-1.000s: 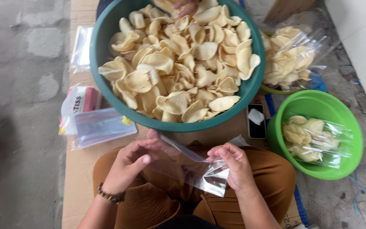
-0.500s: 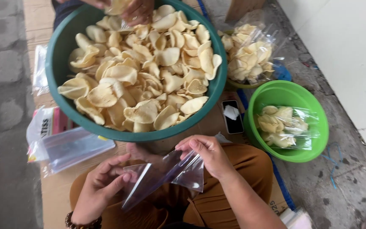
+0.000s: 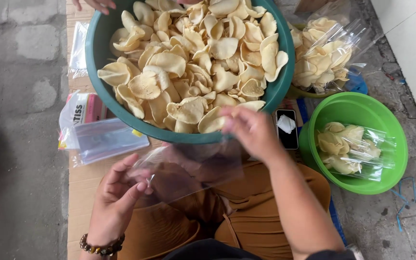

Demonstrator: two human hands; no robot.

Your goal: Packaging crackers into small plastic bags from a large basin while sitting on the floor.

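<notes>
Nearest, brown-trousered lap (image 3: 246,226) at the bottom edge, seated on flattened cardboard (image 3: 85,185)

Left hand (image 3: 116,197), beaded bracelet (image 3: 101,246) at the wrist, fingers curled and pinching one edge of an empty clear plastic bag (image 3: 188,166), thumb and fingertips closed on the film

Right hand (image 3: 251,130) raised over the near rim of the big basin, blurred, fingers bent toward a cracker at the rim; whether gripping the bag's other edge or the cracker, cannot tell

Bag stretched open between both hands, hanging just below the basin rim, above the lap

Beyond, large dark-green basin (image 3: 97,62) heaped with pale round crackers (image 3: 193,62)

Left of the basin, stack of clear bags (image 3: 107,139) in a wrapper, beside a pink-and-white packet (image 3: 85,108), on the cardboard

Right of the basin, black phone (image 3: 287,137) lying flat, then a bright green bowl (image 3: 357,108) holding a filled bag of crackers (image 3: 347,149)

Farther back, another filled bag (image 3: 321,55) lying above the green bowl

At the top edge, fingertips of another person's hand (image 3: 95,5) by the far rim of the basin
</notes>
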